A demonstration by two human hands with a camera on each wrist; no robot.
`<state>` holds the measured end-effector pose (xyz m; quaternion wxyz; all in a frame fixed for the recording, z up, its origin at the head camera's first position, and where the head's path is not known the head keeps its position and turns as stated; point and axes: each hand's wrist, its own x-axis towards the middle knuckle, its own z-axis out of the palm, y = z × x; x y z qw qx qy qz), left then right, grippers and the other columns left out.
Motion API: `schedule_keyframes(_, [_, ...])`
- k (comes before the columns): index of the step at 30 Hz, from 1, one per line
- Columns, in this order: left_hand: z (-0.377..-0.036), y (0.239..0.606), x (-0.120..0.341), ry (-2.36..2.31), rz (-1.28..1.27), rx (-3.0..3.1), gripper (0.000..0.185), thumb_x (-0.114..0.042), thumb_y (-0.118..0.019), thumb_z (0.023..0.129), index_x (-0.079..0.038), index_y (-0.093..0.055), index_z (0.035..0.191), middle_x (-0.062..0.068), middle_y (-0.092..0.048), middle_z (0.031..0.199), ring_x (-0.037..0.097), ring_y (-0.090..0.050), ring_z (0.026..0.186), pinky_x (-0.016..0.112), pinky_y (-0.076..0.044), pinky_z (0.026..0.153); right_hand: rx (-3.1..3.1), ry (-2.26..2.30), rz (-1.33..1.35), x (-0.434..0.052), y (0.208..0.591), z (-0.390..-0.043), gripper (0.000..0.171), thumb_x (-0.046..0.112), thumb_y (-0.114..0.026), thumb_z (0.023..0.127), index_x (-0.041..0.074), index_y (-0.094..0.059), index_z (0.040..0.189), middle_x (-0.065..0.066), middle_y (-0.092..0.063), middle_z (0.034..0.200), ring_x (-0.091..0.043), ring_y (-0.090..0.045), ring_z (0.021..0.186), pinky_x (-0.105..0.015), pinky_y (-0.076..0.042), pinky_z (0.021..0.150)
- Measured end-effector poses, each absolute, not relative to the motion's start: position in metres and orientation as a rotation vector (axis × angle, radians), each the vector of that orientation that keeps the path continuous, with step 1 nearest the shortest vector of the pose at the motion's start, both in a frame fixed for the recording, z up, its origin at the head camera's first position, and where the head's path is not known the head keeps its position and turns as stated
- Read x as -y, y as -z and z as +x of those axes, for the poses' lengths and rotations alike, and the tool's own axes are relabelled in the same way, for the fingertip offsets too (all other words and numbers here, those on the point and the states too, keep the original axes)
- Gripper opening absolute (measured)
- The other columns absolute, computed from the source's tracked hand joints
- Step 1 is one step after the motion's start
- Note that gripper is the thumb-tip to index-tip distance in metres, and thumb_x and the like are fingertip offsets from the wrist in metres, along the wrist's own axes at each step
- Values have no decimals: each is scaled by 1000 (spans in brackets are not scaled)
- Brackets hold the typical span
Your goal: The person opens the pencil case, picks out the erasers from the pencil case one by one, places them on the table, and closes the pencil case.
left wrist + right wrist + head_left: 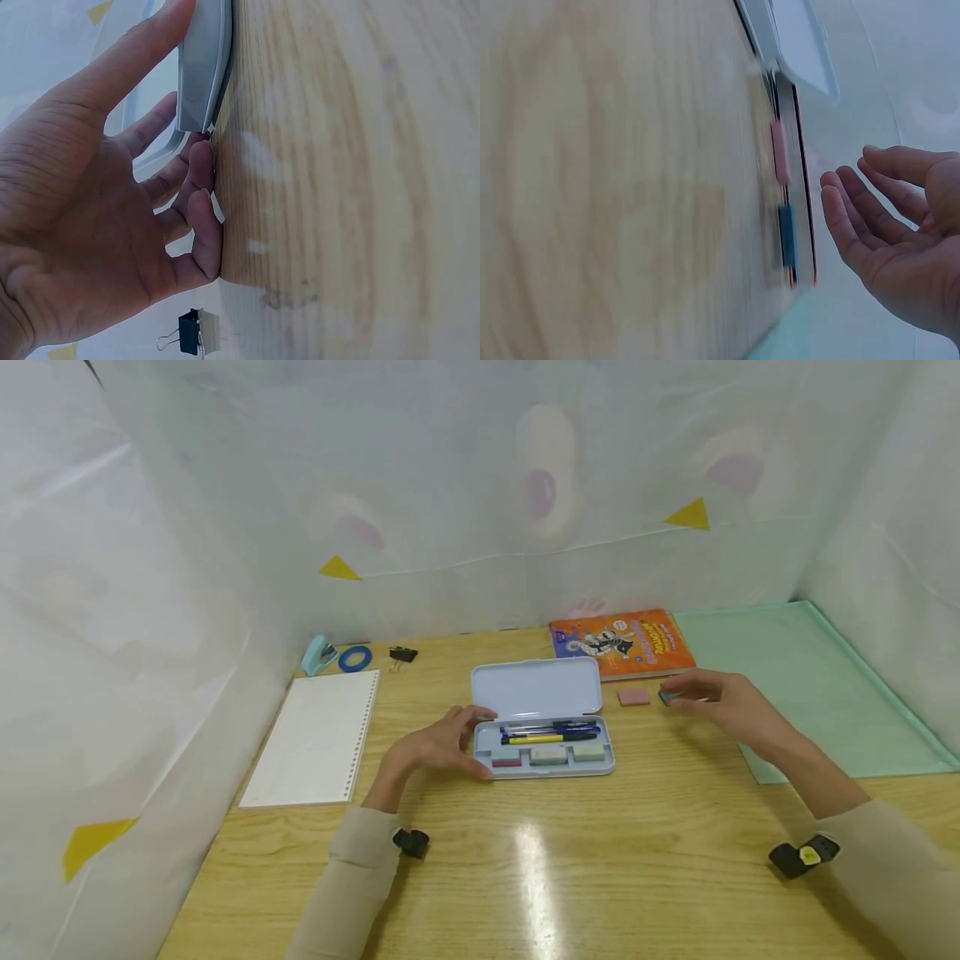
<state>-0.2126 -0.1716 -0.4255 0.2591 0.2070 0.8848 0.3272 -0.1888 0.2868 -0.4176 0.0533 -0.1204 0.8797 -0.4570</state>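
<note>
A pale blue pencil case point(534, 668) lies with its lid raised, and its tray carries pens point(547, 738) at the back and several eraser-like blocks point(548, 755) in front. My left hand point(438, 745) grips the tray's left end, the thumb at the front corner and a finger at the back. To the right of the case are a pink eraser point(633, 697) and a dark blue eraser point(787, 236). Over the blue one hovers my right hand point(723, 697), fingers loosely bent; in the right wrist view a gap separates that hand from both erasers.
An orange book point(667, 639) lies behind the erasers, beside a green translucent mat point(817, 693). On the left are a spiral-holed notepad point(311, 739), a light blue stapler-like item point(318, 655), a blue tape roll point(355, 658) and a black binder clip point(403, 653). Plastic sheeting surrounds the table.
</note>
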Motion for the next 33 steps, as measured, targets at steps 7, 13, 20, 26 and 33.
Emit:
schedule_keyframes(7, [-213,425,172,-883,561,-2401,93,-36,-93,79,-25,-40,154,7,-42,135,24,-44,116,40,-40,100,-2536,1505,-550,-244,416,-181,33,14,-69,102,4,-68,133,-16,-69,131,-16,-66,106,-25,-55,86])
schedule_keyframes(13, [-213,426,172,-892,568,-2405,92,-36,-93,79,-25,-41,154,7,-43,135,23,-44,116,40,-41,99,-2477,1475,-672,-220,423,-178,27,3,-70,98,1,-70,126,-15,-68,125,-19,-67,103,-27,-55,85])
schedule_keyframes(20, [-213,426,173,-888,571,-2402,92,-37,-93,79,-25,-41,154,8,-42,135,24,-45,114,40,-42,99,-2459,1418,-716,-198,432,-177,25,-3,-74,92,1,-73,117,-14,-68,115,-23,-65,95,-28,-55,75])
schedule_keyframes(26, [-213,426,172,-889,572,-2404,92,-37,-93,79,-26,-41,153,7,-42,135,24,-45,116,40,-41,100,-2532,1305,-639,-187,434,-177,29,-3,-79,88,3,-75,116,-10,-69,108,-22,-61,92,-28,-54,71])
schedule_keyframes(33, [-213,426,172,-898,564,-2400,92,-37,-93,79,-26,-41,154,7,-43,134,24,-45,116,40,-41,100,-2601,1249,-637,-180,435,-175,29,-6,-80,85,5,-76,111,-9,-68,105,-20,-57,85,-27,-50,68])
